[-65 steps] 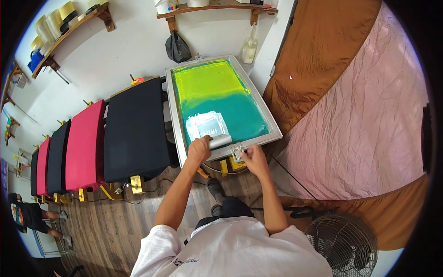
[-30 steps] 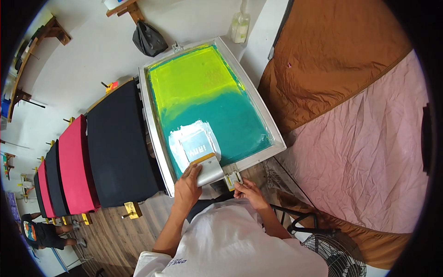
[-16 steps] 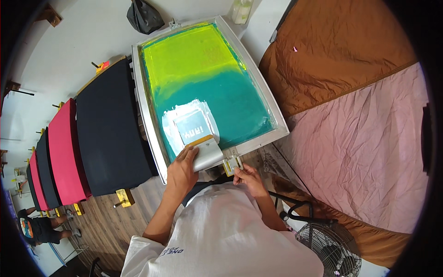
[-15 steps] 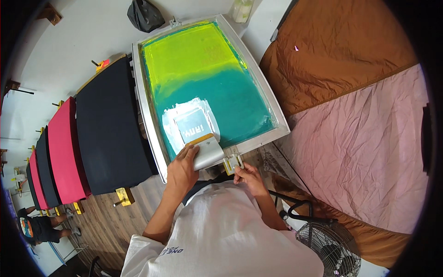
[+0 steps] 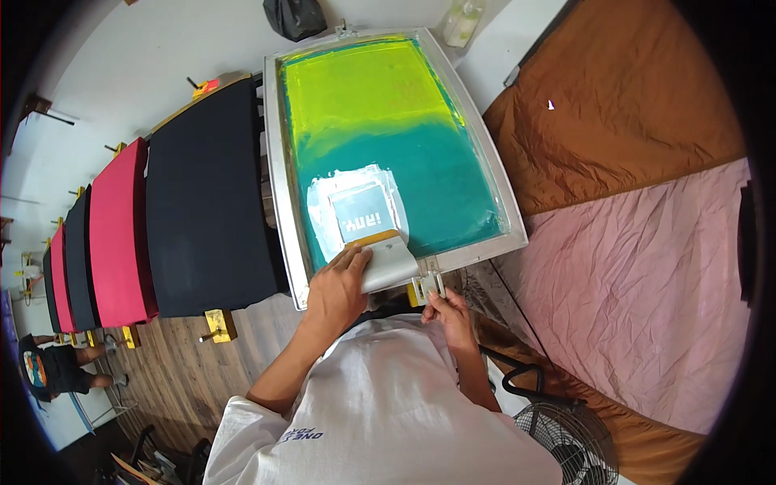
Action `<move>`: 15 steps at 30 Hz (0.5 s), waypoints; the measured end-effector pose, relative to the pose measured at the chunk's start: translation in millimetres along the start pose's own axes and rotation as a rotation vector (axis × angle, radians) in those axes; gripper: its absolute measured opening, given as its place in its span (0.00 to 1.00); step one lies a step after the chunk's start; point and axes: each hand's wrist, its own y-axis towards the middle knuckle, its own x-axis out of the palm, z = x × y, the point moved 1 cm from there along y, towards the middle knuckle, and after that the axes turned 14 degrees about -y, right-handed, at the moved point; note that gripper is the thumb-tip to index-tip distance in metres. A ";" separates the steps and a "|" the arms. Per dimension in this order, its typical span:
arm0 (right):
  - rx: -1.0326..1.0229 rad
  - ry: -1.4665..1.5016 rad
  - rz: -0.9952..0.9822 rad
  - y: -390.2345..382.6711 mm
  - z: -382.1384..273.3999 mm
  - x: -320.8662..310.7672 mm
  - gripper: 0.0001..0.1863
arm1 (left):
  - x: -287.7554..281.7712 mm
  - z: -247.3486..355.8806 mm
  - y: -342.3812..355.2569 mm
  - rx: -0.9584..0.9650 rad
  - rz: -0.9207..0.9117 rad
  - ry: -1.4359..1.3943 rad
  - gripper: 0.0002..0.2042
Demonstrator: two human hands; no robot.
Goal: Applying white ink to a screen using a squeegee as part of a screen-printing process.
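Note:
A screen printing frame (image 5: 512,220) with a pale metal rim lies in front of me. Its mesh (image 5: 388,153) is green, yellow-green at the far end. White ink (image 5: 322,212) surrounds a small stencil area near its left front. My left hand (image 5: 339,284) is closed around a silver squeegee (image 5: 391,263) with an amber blade, resting at the ink's near edge. At the frame's front edge sits a metal bracket (image 5: 430,286). My right hand (image 5: 450,314) has its fingers curled against this bracket, thumb on its near end; the fingertips are partly hidden.
Black and pink fabric-covered boards (image 5: 208,202) stand in a row at left, with yellow clamps (image 5: 218,326). Brown and pink sheets (image 5: 630,291) hang at right. A fan (image 5: 566,440) is near my right side. Another person (image 5: 61,365) is at far left.
The whole view has shifted, so the frame and boards sit farther right or higher. My left hand keeps its hold on the squeegee. My right hand's fingers have curled more beside the bracket.

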 end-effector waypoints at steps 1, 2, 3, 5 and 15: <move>-0.017 -0.004 0.016 -0.4 -0.7 -0.1 0.14 | -1.9 2.8 0.1 0.009 0.001 -0.003 0.29; -0.033 -0.008 0.031 -0.6 -0.9 -0.3 0.14 | -2.9 4.2 0.0 0.017 0.002 -0.007 0.28; -0.030 -0.015 0.020 -0.1 -0.1 -1.3 0.14 | -2.0 4.1 -0.2 0.014 0.012 0.000 0.28; -0.044 -0.004 0.013 0.6 2.6 -3.3 0.11 | -0.3 4.5 -0.7 0.005 0.028 -0.001 0.28; -0.079 -0.067 0.018 3.0 8.0 -4.2 0.11 | 1.4 0.2 0.2 0.024 0.060 0.005 0.27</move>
